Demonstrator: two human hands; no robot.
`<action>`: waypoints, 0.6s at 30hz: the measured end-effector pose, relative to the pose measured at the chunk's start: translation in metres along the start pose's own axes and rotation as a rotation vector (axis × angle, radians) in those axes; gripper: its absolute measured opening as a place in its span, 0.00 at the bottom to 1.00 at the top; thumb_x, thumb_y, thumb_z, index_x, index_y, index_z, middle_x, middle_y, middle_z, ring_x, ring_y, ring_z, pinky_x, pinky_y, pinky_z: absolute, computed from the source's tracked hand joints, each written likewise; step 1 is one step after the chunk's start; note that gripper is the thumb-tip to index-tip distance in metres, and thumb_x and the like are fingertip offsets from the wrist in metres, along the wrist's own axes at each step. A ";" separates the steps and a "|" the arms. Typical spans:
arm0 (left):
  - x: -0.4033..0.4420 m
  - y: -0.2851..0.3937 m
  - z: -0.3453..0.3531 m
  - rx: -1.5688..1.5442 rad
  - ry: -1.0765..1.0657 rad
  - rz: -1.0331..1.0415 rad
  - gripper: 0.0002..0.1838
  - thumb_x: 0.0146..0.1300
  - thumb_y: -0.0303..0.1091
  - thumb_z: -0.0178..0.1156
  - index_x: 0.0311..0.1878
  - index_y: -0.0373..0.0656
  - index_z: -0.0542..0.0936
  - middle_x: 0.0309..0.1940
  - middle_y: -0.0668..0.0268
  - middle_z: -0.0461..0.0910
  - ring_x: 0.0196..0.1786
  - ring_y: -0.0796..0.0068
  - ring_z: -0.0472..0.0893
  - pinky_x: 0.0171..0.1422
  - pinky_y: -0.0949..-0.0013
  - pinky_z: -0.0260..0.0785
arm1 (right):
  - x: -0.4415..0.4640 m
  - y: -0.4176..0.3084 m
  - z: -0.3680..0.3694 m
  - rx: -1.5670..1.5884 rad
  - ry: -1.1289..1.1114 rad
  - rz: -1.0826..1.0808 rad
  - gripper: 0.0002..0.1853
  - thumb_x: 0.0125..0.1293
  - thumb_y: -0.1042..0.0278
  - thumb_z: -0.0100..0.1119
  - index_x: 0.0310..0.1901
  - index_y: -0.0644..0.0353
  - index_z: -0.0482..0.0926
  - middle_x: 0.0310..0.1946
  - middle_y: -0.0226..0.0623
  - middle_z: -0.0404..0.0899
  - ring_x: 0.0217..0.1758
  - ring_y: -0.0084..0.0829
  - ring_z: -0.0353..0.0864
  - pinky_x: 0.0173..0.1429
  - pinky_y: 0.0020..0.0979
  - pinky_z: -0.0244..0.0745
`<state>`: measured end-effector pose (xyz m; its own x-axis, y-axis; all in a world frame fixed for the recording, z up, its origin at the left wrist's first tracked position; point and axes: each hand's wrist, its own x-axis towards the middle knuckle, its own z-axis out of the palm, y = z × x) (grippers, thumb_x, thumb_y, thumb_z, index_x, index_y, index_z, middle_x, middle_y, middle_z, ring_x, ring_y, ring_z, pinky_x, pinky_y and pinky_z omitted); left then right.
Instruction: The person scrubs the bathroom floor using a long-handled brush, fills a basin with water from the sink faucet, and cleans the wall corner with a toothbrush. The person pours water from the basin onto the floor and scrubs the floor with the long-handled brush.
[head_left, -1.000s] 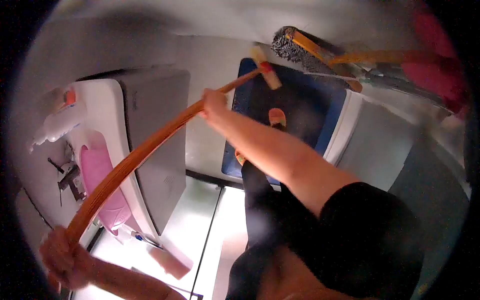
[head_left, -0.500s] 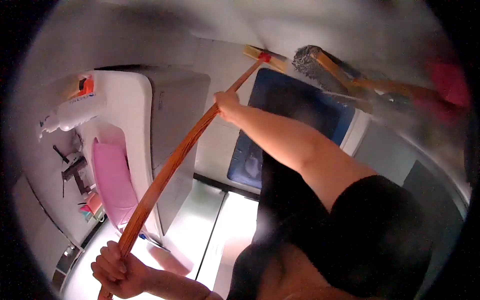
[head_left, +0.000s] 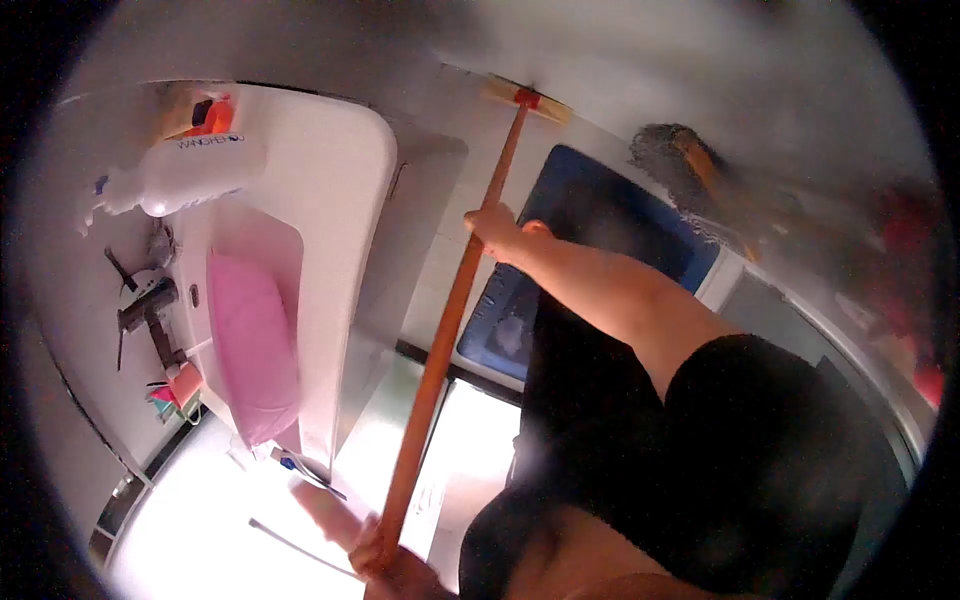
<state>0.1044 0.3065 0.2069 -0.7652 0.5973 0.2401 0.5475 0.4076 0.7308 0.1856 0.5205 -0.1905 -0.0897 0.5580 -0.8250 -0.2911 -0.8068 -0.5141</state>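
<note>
A long wooden pole [head_left: 440, 360] runs from the bottom of the view up to a flat yellowish crosswise head [head_left: 553, 109] with a red socket. That head meets the light surface at the top, and I cannot tell whether it is a brush or a squeegee. My right hand [head_left: 492, 228] is closed around the upper part of the pole, arm stretched out. Near the bottom edge my left hand [head_left: 385, 562], partly blurred and cut off, grips the lower end. Behind my right forearm lies a dark blue mat [head_left: 590, 185] on the floor.
To the left is a white basin [head_left: 345, 150] holding a pink tub [head_left: 250, 340]. A white bottle [head_left: 200, 175] lies along its rim, near a dark faucet [head_left: 150, 310]. A grey shaggy mop head [head_left: 665, 165] is on the right. Bright light fills the lower left.
The pole has swung steeper, its lower end moving right with my left hand. My right hand has shifted slightly right and down. The view has turned a little, bringing the basin further right.
</note>
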 end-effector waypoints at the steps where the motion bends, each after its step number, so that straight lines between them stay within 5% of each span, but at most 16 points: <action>1: -0.006 -0.002 0.013 0.001 0.001 -0.008 0.21 0.60 0.45 0.47 0.18 0.38 0.67 0.15 0.62 0.67 0.19 0.71 0.68 0.25 0.72 0.62 | 0.015 0.014 -0.011 -0.104 -0.122 0.039 0.06 0.44 0.72 0.56 0.20 0.59 0.69 0.12 0.30 0.62 0.14 0.25 0.62 0.12 0.29 0.50; 2: -0.009 -0.006 0.018 0.009 -0.011 -0.015 0.21 0.60 0.45 0.47 0.18 0.38 0.67 0.15 0.63 0.67 0.19 0.71 0.68 0.25 0.72 0.62 | 0.040 0.055 -0.012 -0.106 -0.115 0.040 0.06 0.44 0.72 0.56 0.20 0.59 0.69 0.12 0.30 0.62 0.14 0.25 0.62 0.12 0.29 0.50; 3: -0.012 -0.007 0.020 0.018 -0.023 -0.022 0.21 0.60 0.46 0.47 0.18 0.39 0.67 0.15 0.63 0.67 0.19 0.71 0.68 0.25 0.72 0.62 | 0.069 0.110 -0.013 -0.593 -0.059 -0.395 0.05 0.45 0.72 0.57 0.24 0.58 0.70 0.14 0.30 0.64 0.19 0.26 0.65 0.17 0.30 0.54; 5: -0.014 -0.010 0.017 0.038 -0.039 -0.031 0.21 0.59 0.46 0.48 0.18 0.39 0.68 0.15 0.63 0.68 0.19 0.72 0.68 0.24 0.73 0.62 | -0.037 0.032 0.021 -0.158 0.100 0.167 0.12 0.46 0.71 0.57 0.35 0.53 0.71 0.21 0.27 0.68 0.33 0.28 0.69 0.35 0.35 0.60; 8: -0.017 -0.012 0.009 0.069 -0.033 -0.039 0.21 0.59 0.46 0.48 0.19 0.39 0.68 0.15 0.64 0.68 0.19 0.73 0.68 0.24 0.73 0.62 | -0.046 0.087 0.025 -0.800 -0.180 -0.071 0.16 0.47 0.68 0.57 0.37 0.65 0.68 0.26 0.38 0.70 0.36 0.35 0.70 0.41 0.40 0.62; 10: -0.017 -0.012 0.010 0.077 -0.036 -0.046 0.21 0.58 0.47 0.48 0.19 0.40 0.68 0.15 0.64 0.68 0.19 0.73 0.68 0.24 0.74 0.62 | -0.050 0.145 0.031 -0.771 0.061 -0.139 0.19 0.45 0.68 0.57 0.37 0.70 0.67 0.31 0.44 0.70 0.38 0.39 0.71 0.43 0.41 0.63; 12: -0.018 -0.015 0.013 0.084 -0.046 -0.047 0.20 0.58 0.47 0.48 0.19 0.40 0.69 0.16 0.65 0.69 0.19 0.74 0.69 0.24 0.74 0.62 | -0.021 0.218 0.012 -0.696 -0.006 -0.119 0.21 0.44 0.68 0.58 0.39 0.71 0.65 0.34 0.47 0.69 0.40 0.39 0.70 0.43 0.40 0.64; 14: -0.017 -0.019 0.022 0.085 -0.070 -0.049 0.20 0.58 0.47 0.49 0.19 0.40 0.69 0.16 0.65 0.69 0.19 0.74 0.69 0.24 0.75 0.62 | -0.017 0.212 -0.006 -0.613 -0.075 -0.104 0.24 0.43 0.68 0.58 0.41 0.72 0.63 0.36 0.49 0.67 0.42 0.40 0.69 0.43 0.39 0.64; 16: -0.018 -0.024 0.034 0.086 -0.088 -0.051 0.20 0.57 0.48 0.49 0.19 0.41 0.70 0.16 0.66 0.69 0.20 0.75 0.69 0.24 0.75 0.62 | -0.047 0.123 -0.024 -0.926 -0.161 0.024 0.28 0.42 0.69 0.58 0.45 0.71 0.60 0.39 0.49 0.66 0.44 0.38 0.68 0.43 0.39 0.64; 18: -0.021 -0.028 0.047 0.085 -0.107 -0.055 0.20 0.57 0.48 0.49 0.19 0.41 0.70 0.16 0.66 0.70 0.20 0.75 0.69 0.24 0.76 0.62 | -0.054 0.064 -0.033 -0.824 -0.241 0.051 0.27 0.42 0.69 0.58 0.44 0.70 0.61 0.37 0.48 0.66 0.43 0.38 0.69 0.43 0.38 0.65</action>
<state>0.1205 0.3149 0.1513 -0.7569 0.6409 0.1282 0.5358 0.4961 0.6832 0.2031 0.4326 -0.1864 -0.3107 0.4680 -0.8273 0.4950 -0.6634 -0.5612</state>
